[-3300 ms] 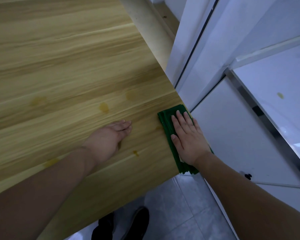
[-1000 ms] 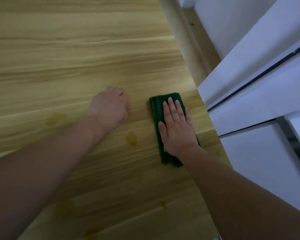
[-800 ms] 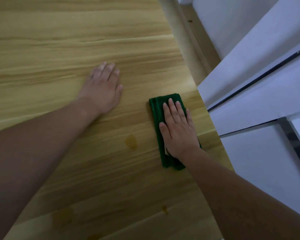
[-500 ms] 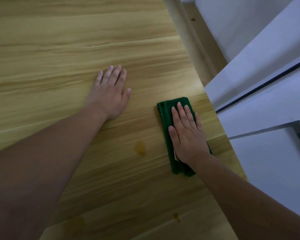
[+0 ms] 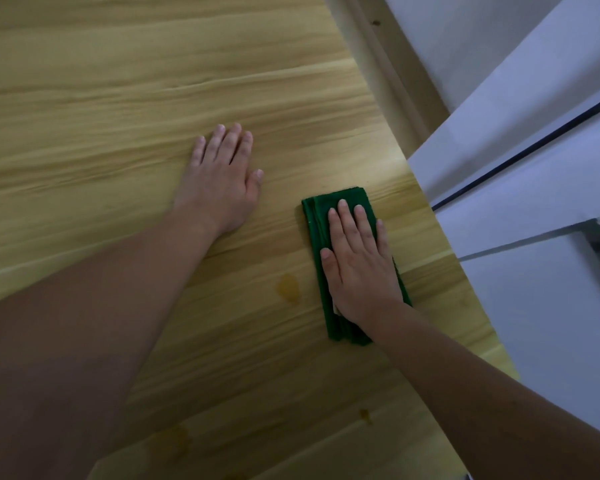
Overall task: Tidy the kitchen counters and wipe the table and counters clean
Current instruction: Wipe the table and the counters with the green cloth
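Nearest the viewer, two amber marks sit on the wooden bench (image 5: 125, 109): a faint wide smear (image 5: 179, 439) by the near edge and a small drop (image 5: 365, 416) to its right. If the wiping stays in the middle of the bench, both could be missed, since they lie under the forearms and are pale against the grain.

A little farther in, a larger amber spot (image 5: 288, 287) lies just beside the left edge of the green cloth (image 5: 321, 216), not under it. A stroke running only along the cloth's length would pass it by; a sideways stroke to the left looks needed. If the spot is sticky or half dried, one light pass may only spread it into a film.

The right hand (image 5: 359, 268) presses flat on the cloth, its grip open, fingers straight and together, so nothing pinches the fabric. A fast pull could let the folds slide out from under the palm or bunch up. The cloth lies near the right edge of the bench, next to the white cabinet fronts (image 5: 520, 161), and a stroke to the right could push it over that edge.

The cloth is dark green, folded into a long narrow pad of several layers, lying flat.

Farthest, the left hand (image 5: 222, 178) rests palm down on bare wood, its grip open and holding nothing, well apart from the cloth.
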Demonstrator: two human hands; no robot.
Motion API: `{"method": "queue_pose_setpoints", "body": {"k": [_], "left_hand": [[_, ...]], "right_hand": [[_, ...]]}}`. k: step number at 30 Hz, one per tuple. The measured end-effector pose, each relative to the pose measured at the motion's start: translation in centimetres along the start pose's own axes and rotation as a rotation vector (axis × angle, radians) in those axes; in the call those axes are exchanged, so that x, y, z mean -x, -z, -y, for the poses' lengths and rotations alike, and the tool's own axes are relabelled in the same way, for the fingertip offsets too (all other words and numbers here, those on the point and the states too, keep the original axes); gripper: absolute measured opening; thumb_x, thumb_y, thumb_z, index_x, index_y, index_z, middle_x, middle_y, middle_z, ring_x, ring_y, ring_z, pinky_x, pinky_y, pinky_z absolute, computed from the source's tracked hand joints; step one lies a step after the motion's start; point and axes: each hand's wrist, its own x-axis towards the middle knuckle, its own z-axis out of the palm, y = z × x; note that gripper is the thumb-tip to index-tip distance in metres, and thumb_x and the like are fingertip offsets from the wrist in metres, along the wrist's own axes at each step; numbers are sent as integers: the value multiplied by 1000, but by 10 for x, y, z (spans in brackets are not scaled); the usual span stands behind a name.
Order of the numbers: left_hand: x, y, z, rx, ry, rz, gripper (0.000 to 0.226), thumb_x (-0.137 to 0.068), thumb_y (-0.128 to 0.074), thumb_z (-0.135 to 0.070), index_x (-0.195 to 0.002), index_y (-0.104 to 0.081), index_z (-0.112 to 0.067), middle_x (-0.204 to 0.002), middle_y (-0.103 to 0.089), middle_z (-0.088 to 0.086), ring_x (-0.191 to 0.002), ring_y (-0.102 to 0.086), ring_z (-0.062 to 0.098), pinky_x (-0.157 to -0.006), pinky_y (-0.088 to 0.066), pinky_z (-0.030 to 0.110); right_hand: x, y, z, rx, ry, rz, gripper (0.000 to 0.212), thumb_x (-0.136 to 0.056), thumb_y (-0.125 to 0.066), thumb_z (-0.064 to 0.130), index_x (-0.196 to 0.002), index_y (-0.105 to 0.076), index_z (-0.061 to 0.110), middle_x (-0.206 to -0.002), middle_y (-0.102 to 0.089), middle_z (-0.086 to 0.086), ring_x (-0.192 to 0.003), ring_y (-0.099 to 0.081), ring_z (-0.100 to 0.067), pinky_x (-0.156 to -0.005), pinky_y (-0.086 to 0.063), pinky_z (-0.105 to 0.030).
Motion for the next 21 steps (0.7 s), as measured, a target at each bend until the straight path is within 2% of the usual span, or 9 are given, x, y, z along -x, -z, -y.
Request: {"method": "queue_pose_setpoints", "body": {"k": [6, 15, 21], "left_hand": [[2, 0, -2, -9, 8, 4, 63, -100, -16, -46, -154, -7, -15, -162, -1, 3, -149, 3, 20, -121, 0, 41], [4, 2, -3, -15, 15, 26, 63, -100, -15, -46, -154, -4, -16, -162, 2, 2, -149, 6, 20, -121, 1, 41], [11, 7, -6, -40, 8, 30, 62, -101, -15, -41, -154, -6, -10, -162, -3, 6, -149, 2, 23, -121, 1, 40]], "right_hand": [[2, 1, 2, 12, 16, 2, 60, -96, 5, 44, -150, 10, 18, -160, 13, 2, -146, 19, -16, -120, 7, -43], [17, -5, 20, -10, 50, -14, 60, -100, -2, 42, -153, 1, 16, -160, 8, 2, -147, 15, -16, -119, 5, -43], [19, -5, 19, 0, 42, -21, 58, -101, -4, 41, -153, 2, 16, -161, 8, 2, -147, 15, -15, -120, 0, -45]]}}
